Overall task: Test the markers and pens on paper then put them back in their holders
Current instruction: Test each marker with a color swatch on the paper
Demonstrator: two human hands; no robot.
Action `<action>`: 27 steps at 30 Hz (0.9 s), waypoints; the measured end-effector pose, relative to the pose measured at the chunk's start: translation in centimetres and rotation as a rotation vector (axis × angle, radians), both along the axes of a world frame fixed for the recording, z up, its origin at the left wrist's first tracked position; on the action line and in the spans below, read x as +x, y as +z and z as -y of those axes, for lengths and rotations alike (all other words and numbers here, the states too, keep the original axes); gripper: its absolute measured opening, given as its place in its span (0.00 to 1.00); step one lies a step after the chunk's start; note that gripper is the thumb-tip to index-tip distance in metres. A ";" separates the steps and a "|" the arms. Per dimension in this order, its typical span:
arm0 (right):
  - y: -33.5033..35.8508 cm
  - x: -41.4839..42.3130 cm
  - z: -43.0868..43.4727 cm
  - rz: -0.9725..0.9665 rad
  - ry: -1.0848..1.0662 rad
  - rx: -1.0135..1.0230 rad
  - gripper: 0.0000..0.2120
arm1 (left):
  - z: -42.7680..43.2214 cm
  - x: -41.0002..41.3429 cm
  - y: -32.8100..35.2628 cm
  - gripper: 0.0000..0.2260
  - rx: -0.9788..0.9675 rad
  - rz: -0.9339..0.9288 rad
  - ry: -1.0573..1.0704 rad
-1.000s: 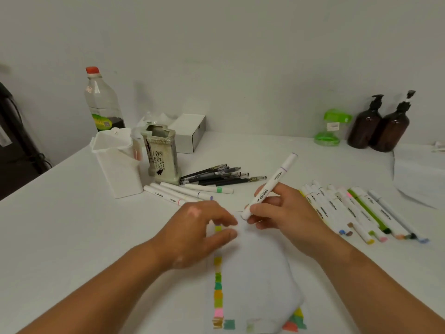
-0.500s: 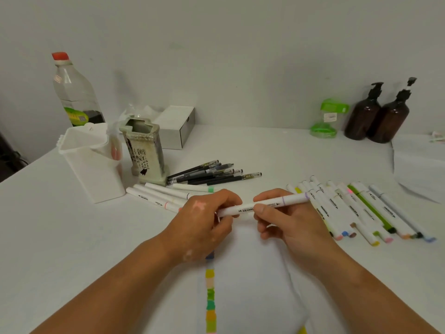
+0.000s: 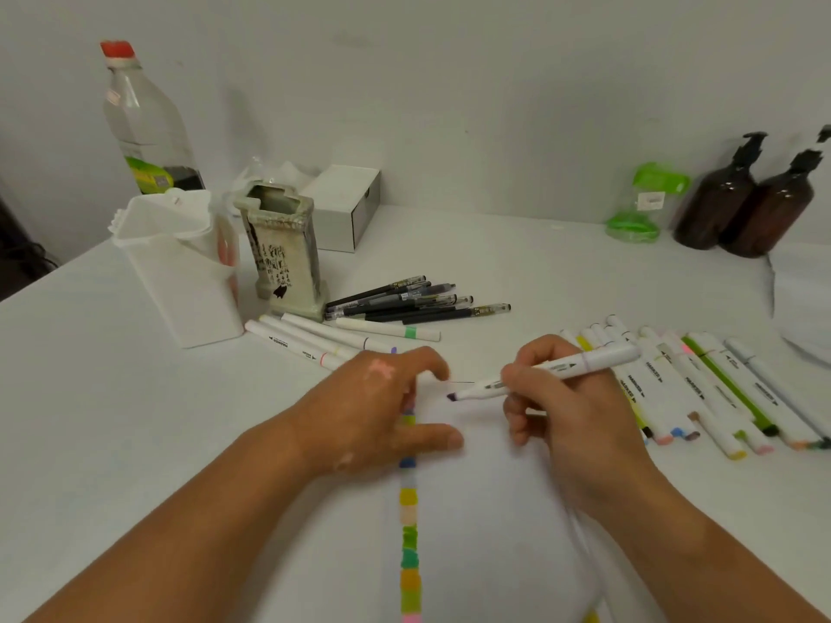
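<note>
A person's right hand [image 3: 571, 420] pinched an uncapped marker [image 3: 562, 367] between thumb and curled fingers, its purple tip [image 3: 451, 396] pointing left, low over the top of the paper [image 3: 485, 510]; whether the tip touched the sheet could not be told. The left hand [image 3: 373, 411] lay palm down on the paper's left edge, thumb stretched flat and forefinger arched. Its other fingers were hidden, so whether they held anything could not be told.

A column of swatches [image 3: 409, 532] ran down the paper's left side, partly under that hand. A row of markers [image 3: 701, 384] lay on the table [image 3: 112, 420] just right of the right hand, and a few more markers [image 3: 314, 339] lay beyond the left hand. Dark pens [image 3: 418, 301] lay bunched behind them, beside a ceramic holder [image 3: 283, 249], with a white holder [image 3: 180, 272] to its left. A bottle [image 3: 144, 123], a box [image 3: 346, 204] and two pump bottles [image 3: 742, 204] stood by the wall.
</note>
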State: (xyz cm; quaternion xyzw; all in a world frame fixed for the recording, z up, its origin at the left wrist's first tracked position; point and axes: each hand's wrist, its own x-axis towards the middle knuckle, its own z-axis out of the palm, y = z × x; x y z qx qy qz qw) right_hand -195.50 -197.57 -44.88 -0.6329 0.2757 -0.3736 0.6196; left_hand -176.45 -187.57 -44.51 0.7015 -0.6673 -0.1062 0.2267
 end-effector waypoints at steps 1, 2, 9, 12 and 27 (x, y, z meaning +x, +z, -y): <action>0.1 -0.1 0.2 0.018 -0.034 0.026 0.04 | -0.2 0.6 0.1 0.25 0.048 0.023 0.046; 0.2 -0.3 0.3 0.024 -0.040 0.044 0.03 | -0.3 1.0 0.1 0.26 0.083 0.036 0.072; 0.5 0.8 -0.2 -0.163 0.054 -0.102 0.03 | -0.1 -0.4 -0.3 0.31 0.183 0.052 0.022; -0.3 1.4 -0.3 -0.265 -0.002 -0.146 0.07 | -0.1 -0.4 -0.4 0.33 0.183 0.030 0.028; -1.2 1.7 -1.0 -0.483 -0.067 -0.310 0.07 | 0.0 0.1 -0.4 0.28 0.191 -0.005 0.035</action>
